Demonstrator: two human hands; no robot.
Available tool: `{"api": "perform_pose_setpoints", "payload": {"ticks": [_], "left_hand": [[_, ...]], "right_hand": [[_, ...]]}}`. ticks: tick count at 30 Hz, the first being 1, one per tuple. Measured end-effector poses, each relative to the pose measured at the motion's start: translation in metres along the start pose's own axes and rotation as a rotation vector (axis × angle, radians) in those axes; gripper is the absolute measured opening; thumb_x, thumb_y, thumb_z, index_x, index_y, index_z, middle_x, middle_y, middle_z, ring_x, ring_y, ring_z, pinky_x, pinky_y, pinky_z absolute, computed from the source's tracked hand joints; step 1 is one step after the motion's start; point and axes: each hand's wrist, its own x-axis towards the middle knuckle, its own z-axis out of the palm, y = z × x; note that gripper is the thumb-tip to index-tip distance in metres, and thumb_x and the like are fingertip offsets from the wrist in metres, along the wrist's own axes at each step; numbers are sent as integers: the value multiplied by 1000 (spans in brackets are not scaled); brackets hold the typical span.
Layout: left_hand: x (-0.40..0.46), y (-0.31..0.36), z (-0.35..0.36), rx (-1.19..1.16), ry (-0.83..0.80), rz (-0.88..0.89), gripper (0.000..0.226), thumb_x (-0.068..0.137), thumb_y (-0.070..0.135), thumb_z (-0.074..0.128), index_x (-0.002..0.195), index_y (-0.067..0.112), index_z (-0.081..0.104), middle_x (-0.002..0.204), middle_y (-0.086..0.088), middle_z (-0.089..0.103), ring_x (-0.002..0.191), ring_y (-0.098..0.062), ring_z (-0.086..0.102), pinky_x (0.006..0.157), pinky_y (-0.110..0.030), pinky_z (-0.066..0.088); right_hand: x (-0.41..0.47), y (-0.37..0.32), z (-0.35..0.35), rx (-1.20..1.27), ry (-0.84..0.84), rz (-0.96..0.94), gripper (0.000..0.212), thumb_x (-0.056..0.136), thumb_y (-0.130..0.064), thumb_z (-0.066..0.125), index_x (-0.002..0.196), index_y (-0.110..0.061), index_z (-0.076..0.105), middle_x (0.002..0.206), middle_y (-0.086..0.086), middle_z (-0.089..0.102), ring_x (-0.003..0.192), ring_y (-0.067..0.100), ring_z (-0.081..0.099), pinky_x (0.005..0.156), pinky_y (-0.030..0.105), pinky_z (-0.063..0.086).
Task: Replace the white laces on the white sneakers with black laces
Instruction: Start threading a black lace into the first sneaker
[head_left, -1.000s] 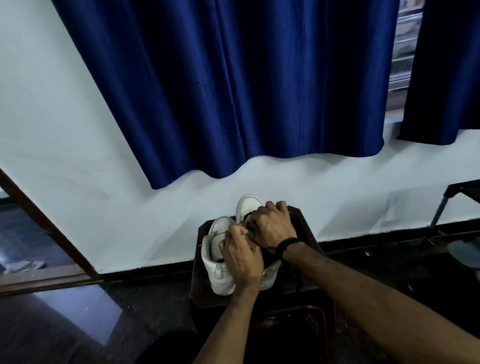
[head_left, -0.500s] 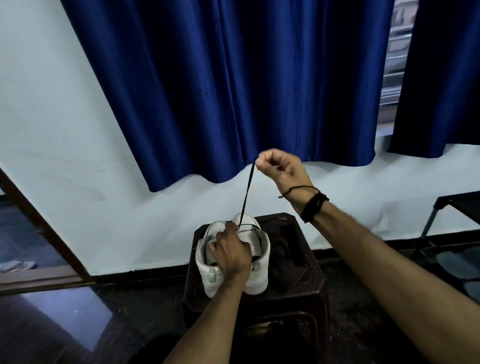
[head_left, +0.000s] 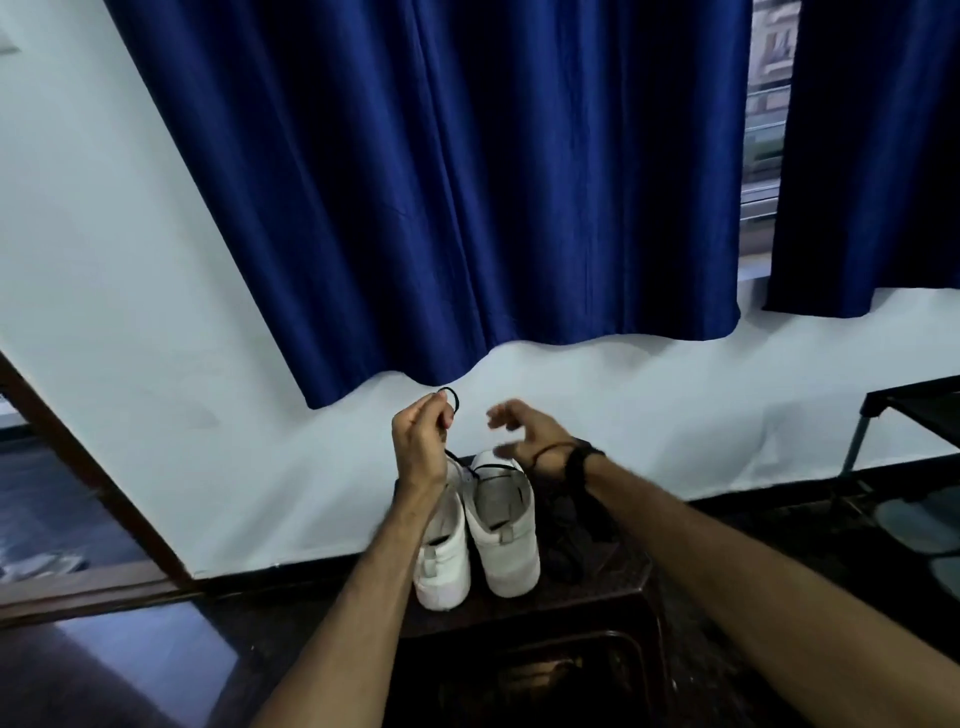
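Head view. Left hand (head_left: 420, 441) raised above the sneakers, fingers curled, thumb and fingertips pinching a black lace (head_left: 453, 405); the lace loops over the fingertips and runs down to the right sneaker's eyelets. Right hand (head_left: 524, 434) beside it, apart from the lace, fingers loosely spread and blurred, holding nothing; dark bands on the wrist.

Two white sneakers (head_left: 501, 525) stand side by side, heels toward the camera, on a dark stool (head_left: 587, 603). Left sneaker partly hidden behind the left forearm. A dark heap (head_left: 569, 540) lies right of the shoes, too dim to identify.

White wall, blue curtain (head_left: 467, 182) above, dark floor, a metal-legged stand (head_left: 914, 410) cut off at right
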Motion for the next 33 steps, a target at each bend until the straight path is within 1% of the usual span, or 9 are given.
{"api": "perform_pose_setpoints", "payload": {"ticks": [4,11,14,16,19,23,27,30,33], "left_hand": [[0,4,-8,168,-76,38,38,86,26,52,54,7,46,54,-5,33,49,-10,27,48,-25,24],[-7,-28,-14,597,-5,-68,41,99,34,45,69,18,68,53,5,59,62,-13,55,67,-30,47],[-7,-39,-19,789,61,-132,33,97,36,43,88,22,70,90,-1,71,95,-28,62,82,-39,51],[-6,-45,-22,838,78,-178,25,95,29,47,109,24,67,104,-6,69,103,-32,61,84,-38,49],[0,-54,-16,709,-138,-201,42,93,29,54,133,38,47,86,-5,67,92,-26,64,83,-35,50],[7,-54,10,573,-401,-157,13,96,32,58,108,33,62,70,4,62,69,-13,58,65,-25,43],[13,-63,2,424,28,-215,31,98,23,50,71,19,64,73,0,65,82,-29,63,75,-31,46],[13,-70,-21,399,281,-427,34,97,25,45,80,12,70,88,-12,70,95,-36,63,86,-37,51],[9,-70,-28,540,227,-533,35,95,32,44,103,10,70,107,-16,69,103,-37,61,93,-44,50]], "right_hand": [[23,31,32,-595,-157,166,58,85,-30,67,137,-16,45,136,8,50,128,31,45,103,36,38],[41,28,48,-828,-82,319,44,85,-23,60,127,-15,52,132,10,55,125,26,50,109,44,28],[49,20,38,-497,-56,324,29,91,-28,58,116,-15,63,122,9,61,114,27,56,99,33,43],[52,8,17,-50,-95,365,13,86,-22,69,89,-9,69,88,11,65,77,25,60,68,25,50],[41,-23,-26,164,-302,339,21,78,-23,78,89,-7,70,61,-1,51,55,15,46,57,24,42],[22,-71,-60,143,-503,206,16,85,-27,72,87,-13,66,57,-6,39,53,11,38,57,18,40],[9,-82,-89,337,-356,189,16,90,-27,66,89,-11,66,55,-6,31,49,11,32,55,23,33],[-1,-86,-111,430,-322,166,20,94,-30,57,94,-11,65,56,-4,28,46,10,31,58,25,35],[-5,-90,-115,515,-315,144,20,97,-31,51,92,-14,62,53,-7,29,44,8,25,54,22,32]]}}
